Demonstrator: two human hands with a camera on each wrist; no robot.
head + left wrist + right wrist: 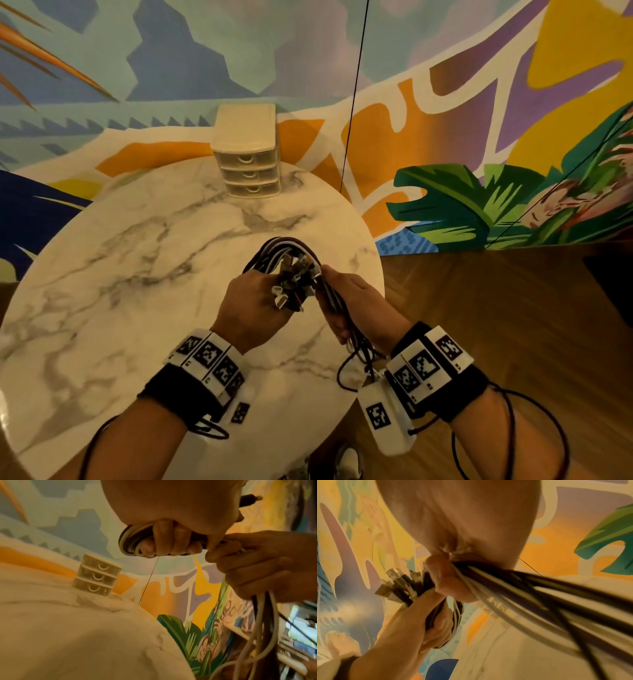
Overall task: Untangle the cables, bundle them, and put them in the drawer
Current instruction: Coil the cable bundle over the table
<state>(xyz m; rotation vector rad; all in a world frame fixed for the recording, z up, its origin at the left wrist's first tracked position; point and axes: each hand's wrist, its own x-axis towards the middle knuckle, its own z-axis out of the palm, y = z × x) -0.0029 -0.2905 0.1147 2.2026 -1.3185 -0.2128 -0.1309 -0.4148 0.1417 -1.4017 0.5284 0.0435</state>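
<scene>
Both hands gripping the cables (291, 270) above the table (137, 274), near side of the drawers (248, 154), left hand (253, 308) clutching the looped end, right hand (356, 305) squeezing the strands, plug ends clear only from the right wrist, tails blurring past the table edge

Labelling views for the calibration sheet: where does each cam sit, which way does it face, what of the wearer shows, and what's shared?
Head: on the head, facing forward and down at the marble table; both forearms show, left hand and right hand gripping the cables.
Left wrist: under the left hand, facing the drawer unit.
Right wrist: under the right hand, facing the mural.
Shared: cables and both hands in all three; drawer unit in head and left wrist.
</scene>
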